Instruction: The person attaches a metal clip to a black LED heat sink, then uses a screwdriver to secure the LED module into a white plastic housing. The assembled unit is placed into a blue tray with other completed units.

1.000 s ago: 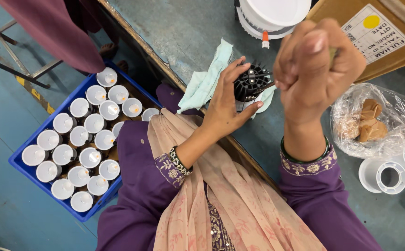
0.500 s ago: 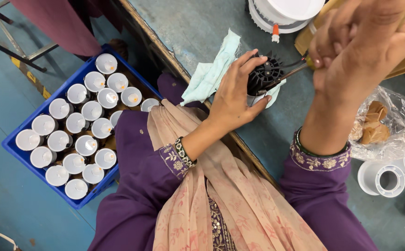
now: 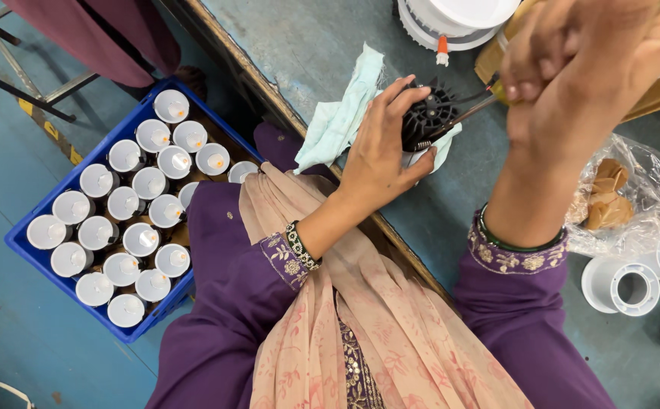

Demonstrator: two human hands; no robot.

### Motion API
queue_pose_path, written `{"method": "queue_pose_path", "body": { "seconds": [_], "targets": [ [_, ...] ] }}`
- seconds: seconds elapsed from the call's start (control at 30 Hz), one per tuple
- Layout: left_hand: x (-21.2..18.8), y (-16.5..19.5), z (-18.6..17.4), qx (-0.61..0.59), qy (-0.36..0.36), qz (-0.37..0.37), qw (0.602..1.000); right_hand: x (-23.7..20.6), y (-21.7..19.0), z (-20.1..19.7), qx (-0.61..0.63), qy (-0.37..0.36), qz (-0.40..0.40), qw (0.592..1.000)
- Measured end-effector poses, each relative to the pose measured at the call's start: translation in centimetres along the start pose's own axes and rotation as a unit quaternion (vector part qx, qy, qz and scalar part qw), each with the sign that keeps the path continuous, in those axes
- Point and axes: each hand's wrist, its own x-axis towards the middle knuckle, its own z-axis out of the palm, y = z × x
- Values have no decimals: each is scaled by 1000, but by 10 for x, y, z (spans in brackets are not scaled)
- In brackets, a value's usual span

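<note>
Two hands working one black finned part over the bench: left fingers curling round it, pinning it on a pale cloth; right fingers closing on a screwdriver, slanting down-left from above into the part's right side.

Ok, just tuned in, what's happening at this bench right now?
A person seated at a grey-blue workbench steadies a black finned round part with the left hand, over a pale green cloth. The right hand, raised above, grips a thin screwdriver whose tip meets the part. Beside the person, a blue plastic crate on the floor holds rows of white round caps.
</note>
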Motion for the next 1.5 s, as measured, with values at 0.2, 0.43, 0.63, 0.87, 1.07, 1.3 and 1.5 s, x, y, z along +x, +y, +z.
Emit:
{"method": "queue_pose_path", "body": {
  "seconds": [0.2,0.43,0.63,0.87,1.07,1.3,1.5],
  "targets": [
    [-6,-7,-2,-78,-3,-15,997,-39,-21,-40,78,28,-81,993],
    [-2,-11,-7,-85,7,-16,996,-27,-45,-35,-161,72,13,984],
    [17,-31,-6,-307,77,-220,923,22,-56,23,-308,39,72,948],
    [42,-89,-54,-701,229,-397,547,31,-26,43,-453,-62,154,876],
    [3,-86,-126,-749,145,-254,595,26,29,78,-576,-290,248,723],
    [-86,-74,-188,-743,231,-391,492,18,27,103,-571,-332,113,742],
    [-127,-59,-165,-668,158,-485,541,-25,37,171,-381,-501,32,776]
  ]
}}
